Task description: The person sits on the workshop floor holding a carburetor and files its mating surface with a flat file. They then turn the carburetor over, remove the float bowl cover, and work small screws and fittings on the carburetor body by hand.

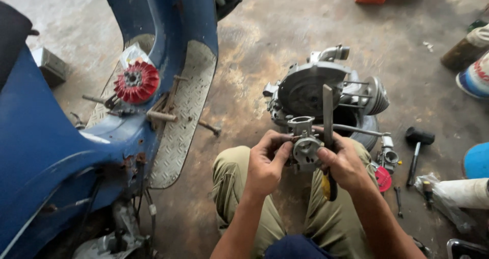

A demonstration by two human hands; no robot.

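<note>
A small grey metal carburettor (304, 141) is held between both hands above my knees. My left hand (266, 163) grips its left side with thumb and fingers. My right hand (342, 162) holds its right side together with a flat-blade screwdriver (327, 117) whose shaft points up and whose yellow-and-black handle hangs below the palm. Just beyond the carburettor, a grey scooter engine (316, 88) with finned cylinder rests on the concrete floor.
A blue scooter body (61, 137) with a checker-plate footboard stands at left, a red finned flywheel (136, 82) on it. A black mallet (416, 144), small metal parts and a red cap (383, 178) lie right of the engine. Another person's feet show at the far right.
</note>
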